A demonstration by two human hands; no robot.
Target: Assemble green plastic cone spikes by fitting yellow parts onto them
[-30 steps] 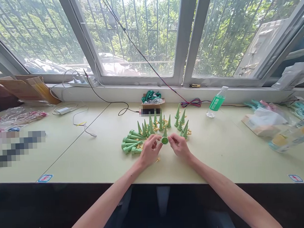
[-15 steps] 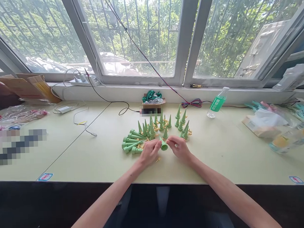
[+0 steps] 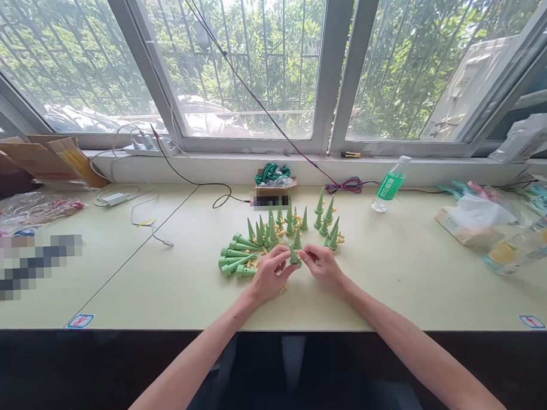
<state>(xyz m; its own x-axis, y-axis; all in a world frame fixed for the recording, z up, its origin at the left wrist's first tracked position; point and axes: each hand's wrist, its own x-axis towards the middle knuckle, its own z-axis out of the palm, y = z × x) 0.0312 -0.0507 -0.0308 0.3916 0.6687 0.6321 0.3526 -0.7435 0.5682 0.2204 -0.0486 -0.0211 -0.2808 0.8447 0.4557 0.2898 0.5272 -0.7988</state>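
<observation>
My left hand (image 3: 272, 273) pinches a green plastic watering spike (image 3: 294, 257) just above the table, its pointed tip upward. On the other side of it, my right hand (image 3: 321, 264) has its fingertips pressed together on a small yellow valve at the spike's side, mostly hidden by the fingers. A loose yellow valve (image 3: 283, 289) lies on the table below my left hand. Several green spikes (image 3: 234, 253) lie on their sides to the left. Beyond my hands stand more upright spikes (image 3: 273, 235), with yellow valves among them, and another upright group (image 3: 330, 224) is at the right.
A small cardboard box (image 3: 275, 184) with green material stands at the back. To the right are a water bottle (image 3: 389, 186), a tissue box (image 3: 467, 222) and a clear bottle lying down (image 3: 521, 250). Cables (image 3: 153, 230) and plastic bags (image 3: 35, 210) lie at the left.
The spike in my left hand has turned from its open base facing me to its tip pointing up. My left fingers have shifted around it; my right hand stays close by.
</observation>
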